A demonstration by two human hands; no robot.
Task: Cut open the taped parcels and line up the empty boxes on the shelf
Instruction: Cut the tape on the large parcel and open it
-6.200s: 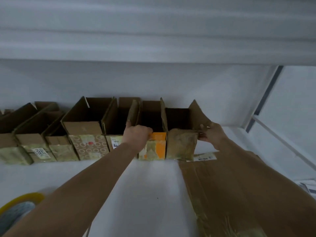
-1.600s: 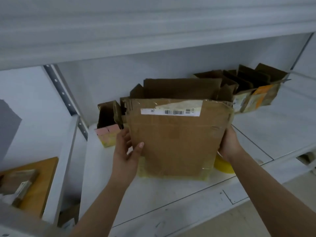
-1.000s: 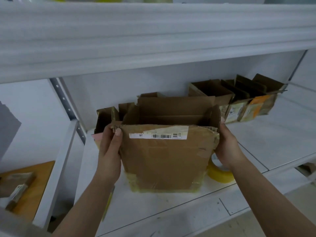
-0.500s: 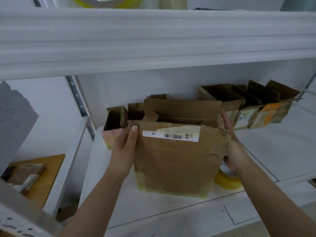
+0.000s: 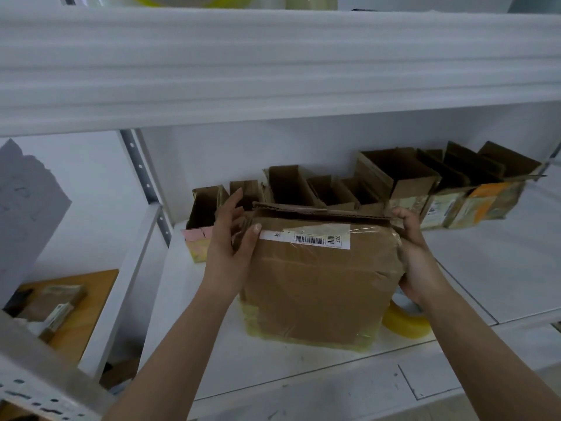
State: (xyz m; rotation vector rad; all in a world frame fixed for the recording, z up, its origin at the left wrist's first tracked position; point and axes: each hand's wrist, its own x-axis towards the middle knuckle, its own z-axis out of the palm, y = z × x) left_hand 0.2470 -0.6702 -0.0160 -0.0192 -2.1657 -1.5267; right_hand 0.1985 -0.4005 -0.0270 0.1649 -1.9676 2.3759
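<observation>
I am watching the large box (image 5: pixel 318 278) standing at the shelf (image 5: pixel 273 363) front, its flaps now folded down where they stood up half a second ago. My left hand (image 5: pixel 230 253) and right hand (image 5: pixel 414 256) are gripping its sides. I judge it heading for the row of opened boxes (image 5: pixel 394 183) behind.

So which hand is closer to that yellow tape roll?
Right. The right hand grips the box's right edge, directly above the tape roll. The left hand is on the box's far side.
</observation>
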